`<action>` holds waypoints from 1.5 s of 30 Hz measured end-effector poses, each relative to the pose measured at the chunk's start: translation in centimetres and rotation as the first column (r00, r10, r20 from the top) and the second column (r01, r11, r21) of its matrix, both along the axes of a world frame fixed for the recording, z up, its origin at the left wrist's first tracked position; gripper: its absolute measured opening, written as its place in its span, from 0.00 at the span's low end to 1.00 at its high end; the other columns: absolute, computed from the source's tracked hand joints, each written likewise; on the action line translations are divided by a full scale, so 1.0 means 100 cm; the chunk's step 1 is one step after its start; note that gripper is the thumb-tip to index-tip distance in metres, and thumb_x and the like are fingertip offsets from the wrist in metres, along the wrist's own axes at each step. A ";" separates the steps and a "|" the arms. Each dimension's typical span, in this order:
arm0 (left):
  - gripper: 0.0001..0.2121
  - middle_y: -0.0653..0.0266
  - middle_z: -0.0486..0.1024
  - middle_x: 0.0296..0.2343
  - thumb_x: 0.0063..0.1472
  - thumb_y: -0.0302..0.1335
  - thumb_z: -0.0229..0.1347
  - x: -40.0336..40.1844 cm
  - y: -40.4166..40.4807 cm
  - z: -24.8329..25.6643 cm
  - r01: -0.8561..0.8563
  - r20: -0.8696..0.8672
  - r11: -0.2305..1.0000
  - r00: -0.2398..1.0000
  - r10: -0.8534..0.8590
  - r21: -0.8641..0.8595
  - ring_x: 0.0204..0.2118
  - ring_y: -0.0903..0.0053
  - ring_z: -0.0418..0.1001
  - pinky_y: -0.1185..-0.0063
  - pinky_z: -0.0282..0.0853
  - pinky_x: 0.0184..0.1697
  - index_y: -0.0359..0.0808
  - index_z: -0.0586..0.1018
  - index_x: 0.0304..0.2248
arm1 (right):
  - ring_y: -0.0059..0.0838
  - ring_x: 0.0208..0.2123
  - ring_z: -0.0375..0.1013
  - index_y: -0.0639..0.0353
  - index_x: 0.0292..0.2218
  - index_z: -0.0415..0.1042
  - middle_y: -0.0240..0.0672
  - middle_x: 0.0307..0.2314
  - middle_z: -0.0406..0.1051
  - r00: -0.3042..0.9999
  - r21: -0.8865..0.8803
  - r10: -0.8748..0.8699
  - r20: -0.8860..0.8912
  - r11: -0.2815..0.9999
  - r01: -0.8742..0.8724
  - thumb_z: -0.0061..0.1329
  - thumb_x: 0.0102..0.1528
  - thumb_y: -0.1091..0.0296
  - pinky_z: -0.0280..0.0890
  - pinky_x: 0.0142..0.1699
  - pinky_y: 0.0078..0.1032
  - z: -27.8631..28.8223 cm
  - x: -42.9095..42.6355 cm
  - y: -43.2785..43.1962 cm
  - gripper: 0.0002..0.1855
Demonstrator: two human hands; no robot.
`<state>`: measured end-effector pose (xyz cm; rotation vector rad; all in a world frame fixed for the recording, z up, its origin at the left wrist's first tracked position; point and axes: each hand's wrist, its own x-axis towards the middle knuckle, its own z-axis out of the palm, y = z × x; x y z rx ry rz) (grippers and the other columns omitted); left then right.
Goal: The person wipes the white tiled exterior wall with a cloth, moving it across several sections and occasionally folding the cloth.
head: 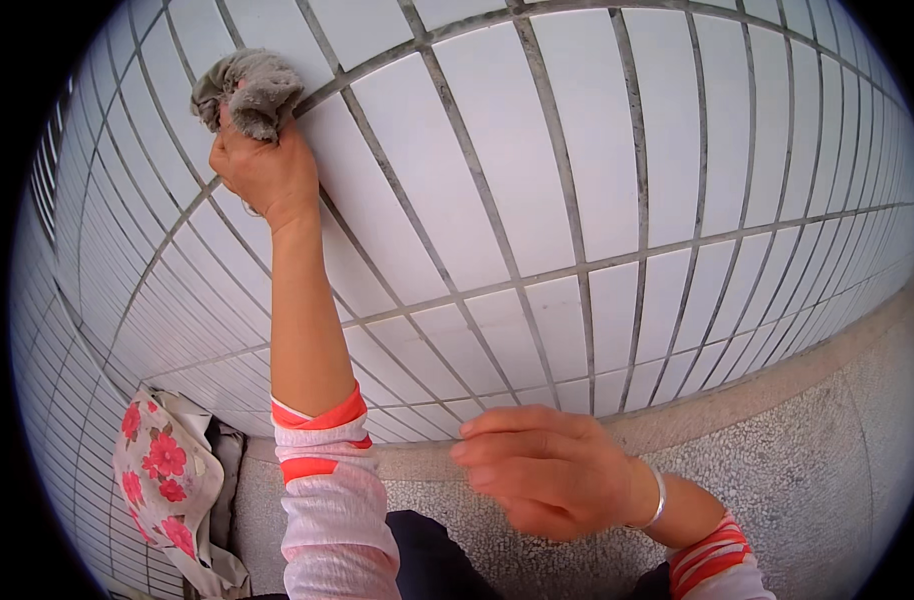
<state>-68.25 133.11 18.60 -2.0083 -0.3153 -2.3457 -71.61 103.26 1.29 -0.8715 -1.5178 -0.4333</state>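
Observation:
My left hand point(269, 169) is raised to the upper left, gripping a crumpled grey terry cloth point(265, 86) against the white tiled wall point(494, 127). Part of the cloth bunches up above the fingers, and a thin band shows at the wrist. Lower down, my right hand point(547, 472) hangs in front of the base of the wall, slightly blurred. Its fingers are loosely bent and hold nothing that I can see; the palm is hidden. A silver bangle point(659, 499) circles that wrist.
At the lower left a bag-like fabric item with pink flowers point(168, 457) stands by the corner, a dark object point(228, 480) beside it. A tiled side wall point(59, 360) meets the main wall there. Speckled terrazzo floor point(764, 450) runs along the wall's foot. My dark-clad legs point(434, 555) are below.

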 end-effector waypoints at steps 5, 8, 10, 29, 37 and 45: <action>0.25 0.70 0.70 0.42 0.40 0.21 0.55 0.075 -0.147 -0.076 -0.033 -0.171 0.895 0.978 0.121 0.444 0.42 0.68 0.62 0.73 0.56 0.43 0.49 0.74 0.42 | 0.40 0.41 0.70 0.62 0.36 0.70 0.39 0.37 0.70 1.000 0.005 -0.003 -0.009 1.000 0.003 0.47 0.42 0.78 0.68 0.40 0.28 0.001 0.021 -0.038 0.15; 0.20 0.72 0.71 0.35 0.38 0.24 0.54 0.067 -0.167 -0.172 0.259 -0.487 0.799 0.872 0.048 0.543 0.35 0.72 0.64 0.75 0.58 0.33 0.45 0.79 0.36 | 0.39 0.41 0.69 0.61 0.38 0.69 0.38 0.38 0.70 1.000 0.076 0.019 -0.012 0.997 -0.018 0.47 0.42 0.78 0.68 0.40 0.28 0.006 0.021 -0.045 0.17; 0.18 0.75 0.69 0.32 0.41 0.25 0.52 0.050 -0.163 -0.233 0.381 -0.695 0.744 0.703 0.152 0.549 0.36 0.75 0.63 0.76 0.57 0.35 0.48 0.79 0.36 | 0.39 0.41 0.69 0.61 0.38 0.69 0.38 0.38 0.70 0.997 0.129 0.074 -0.030 0.989 -0.070 0.46 0.42 0.78 0.69 0.39 0.28 0.008 0.009 -0.046 0.17; 0.17 0.75 0.70 0.34 0.43 0.26 0.51 0.094 -0.214 -0.226 0.448 -0.676 0.660 0.727 0.125 0.604 0.40 0.77 0.63 0.77 0.56 0.38 0.47 0.78 0.37 | 0.35 0.31 0.70 0.64 0.41 0.67 0.36 0.28 0.69 0.983 0.280 0.173 -0.067 0.949 -0.148 0.46 0.39 0.81 0.68 0.32 0.26 0.007 0.016 -0.071 0.23; 0.25 0.59 0.68 0.44 0.36 0.20 0.57 0.009 -0.066 -0.157 -0.093 -0.271 0.910 0.938 0.217 0.405 0.43 0.66 0.61 0.71 0.56 0.45 0.39 0.75 0.41 | 0.36 0.32 0.70 0.62 0.40 0.69 0.35 0.29 0.70 0.983 0.209 0.177 -0.056 0.964 -0.162 0.46 0.38 0.82 0.68 0.33 0.26 0.004 0.006 -0.064 0.22; 0.12 0.58 0.74 0.34 0.52 0.20 0.52 -0.012 0.005 -0.118 0.178 0.114 0.971 0.980 -0.161 -0.159 0.35 0.73 0.70 0.78 0.66 0.40 0.28 0.74 0.38 | 0.35 0.34 0.71 0.61 0.38 0.69 0.34 0.32 0.72 0.987 0.072 0.134 -0.092 0.989 -0.128 0.45 0.37 0.83 0.69 0.35 0.26 0.000 0.018 -0.058 0.22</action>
